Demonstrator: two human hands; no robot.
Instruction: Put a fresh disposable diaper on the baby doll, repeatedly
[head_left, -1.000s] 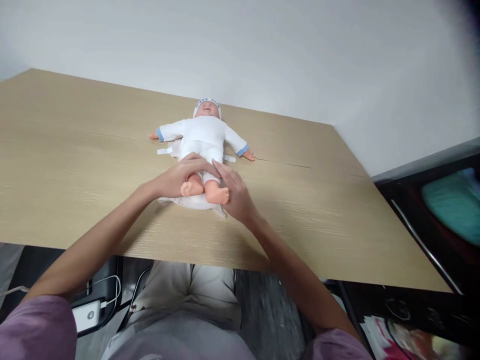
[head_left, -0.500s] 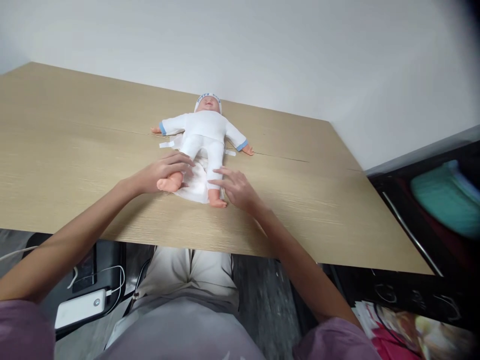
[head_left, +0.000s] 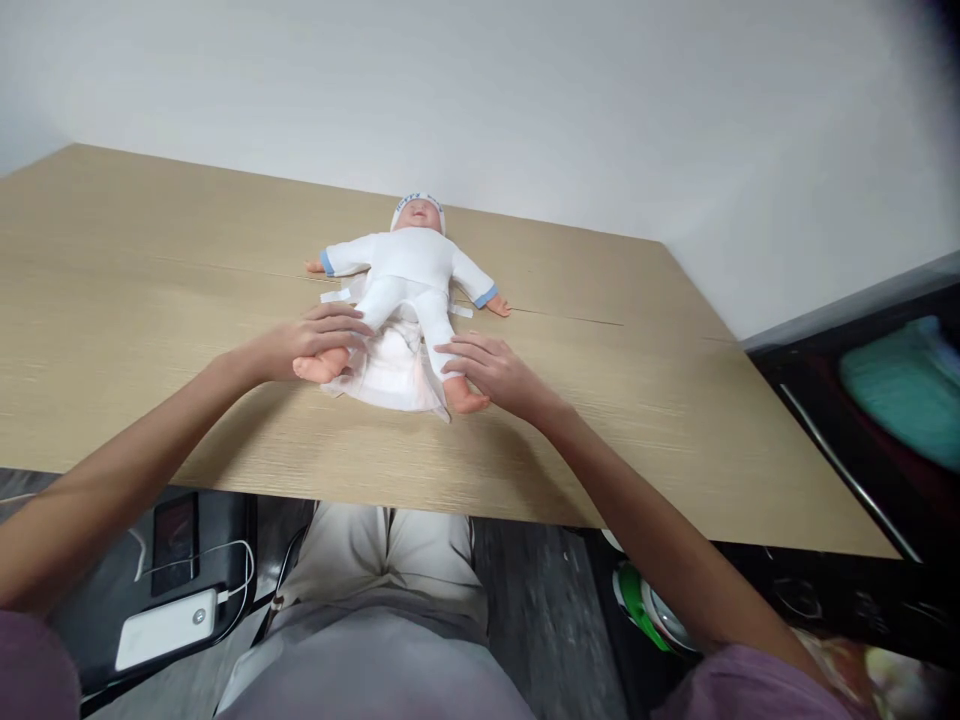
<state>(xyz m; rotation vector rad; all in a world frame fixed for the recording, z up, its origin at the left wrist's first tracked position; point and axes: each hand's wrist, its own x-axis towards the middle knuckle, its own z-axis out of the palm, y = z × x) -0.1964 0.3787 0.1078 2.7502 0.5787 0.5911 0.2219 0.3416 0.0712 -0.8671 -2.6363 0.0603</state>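
Reaching forward from either side, the left hand and right hand each lie over a lower leg of the doll, fingers bent across it; whether either grips, I cannot tell. The doll is on its back on the table, legs spread above an open diaper. Both thumbs are hard to make out, the diaper's upper part is hidden, and the purple sleeves are cut off.

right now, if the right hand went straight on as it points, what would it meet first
The right hand would probably meet the doll's left leg, just at the fingertips; exact contact is unclear.
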